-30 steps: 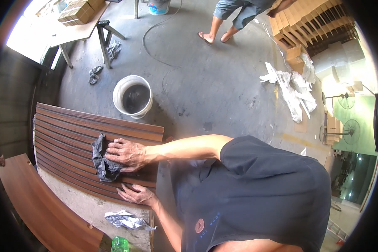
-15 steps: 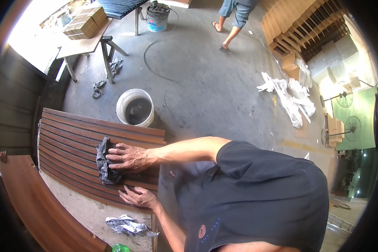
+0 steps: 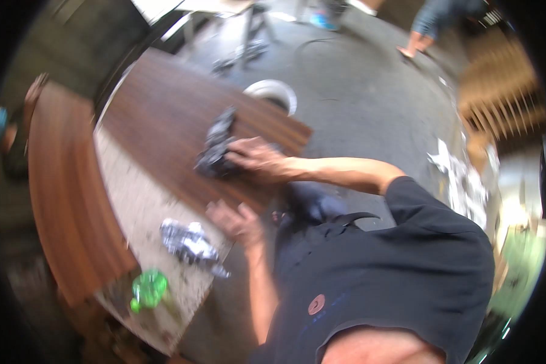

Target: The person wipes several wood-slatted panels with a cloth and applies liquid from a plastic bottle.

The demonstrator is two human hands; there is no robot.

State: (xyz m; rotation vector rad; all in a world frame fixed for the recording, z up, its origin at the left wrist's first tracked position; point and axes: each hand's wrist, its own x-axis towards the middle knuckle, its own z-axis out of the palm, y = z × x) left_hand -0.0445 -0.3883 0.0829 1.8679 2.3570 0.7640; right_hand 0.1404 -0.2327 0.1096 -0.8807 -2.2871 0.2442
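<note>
My right hand presses a crumpled dark grey rag onto a long brown wood-grain panel, its fingers bent over the rag's edge. The panel's dark grooves are smeared by motion. Close to the panel's near edge, my left hand has its fingers apart and holds nothing. Blur hides whether it touches the panel. Beside that hand, a crumpled silvery-grey wrap or cloth lies on the pale worktop. A green transparent bottle lies nearer the worktop's corner.
A second brown panel lies along the left, with another person's hand at its far end. Beyond the worked panel is a white bucket. White scraps and stacked cardboard are at right; another person's legs show at the back.
The whole view has swung, moving the panels and worktop within it and bringing the green bottle fully into sight. My right hand is still on the rag; my left hand stays by the panel's edge.
</note>
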